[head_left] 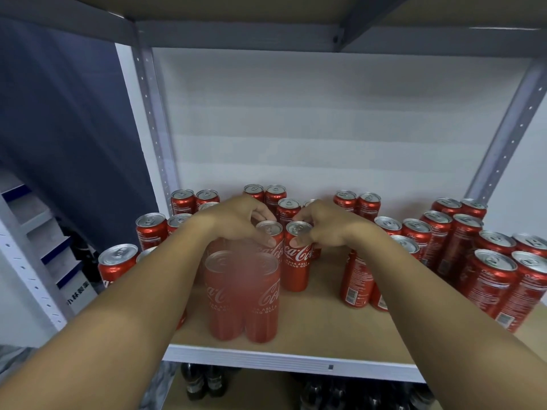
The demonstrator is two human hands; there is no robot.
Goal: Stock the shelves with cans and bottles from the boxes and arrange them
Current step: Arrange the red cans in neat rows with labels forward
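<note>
**Two cans squared up mid-shelf**

Both hands work on the wooden shelf (319,318). The left hand (236,216) curls over a red cola can (270,241), its fingers (270,241) pinching the rim from above; the right hand (321,223) grips the neighbouring can (297,261) the same way, thumb on the near side of the lid. The two cans stand upright and touch side by side, logos facing out, which suggests they are being pressed together and turned to line up as a pair.

Just nearer than the fingers stands a blurred front pair of cans (242,294), so the held pair probably forms the next rank of a column. Left, right and behind the fingers stand more cans in twos, with bare lanes between the columns. Below the shelf edge, dark bottles (204,383) show on the lower level.
</note>
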